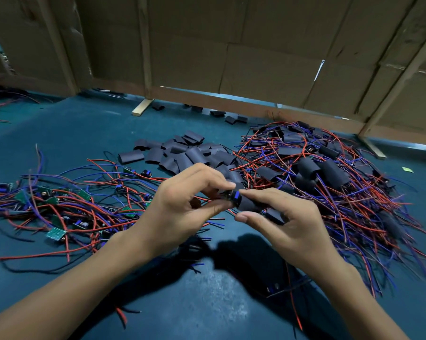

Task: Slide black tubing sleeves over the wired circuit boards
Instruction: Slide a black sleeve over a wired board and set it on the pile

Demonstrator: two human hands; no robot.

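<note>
Above the middle of the teal table, my left hand [182, 207] pinches a small wired circuit board [232, 193] with a blue part on it. My right hand [285, 224] pinches a black tubing sleeve [250, 204] whose open end sits over the board's end. A second black sleeve [275, 215] is tucked under my right fingers. The board's red and blue wires trail down beneath my hands.
Bare green boards with red and blue wires [59, 212] lie tangled at the left. Loose black sleeves [182, 153] are heaped behind my hands. Sleeved boards with wires [329, 177] pile at the right. Cardboard walls [256, 57] close off the back of the table [72, 133].
</note>
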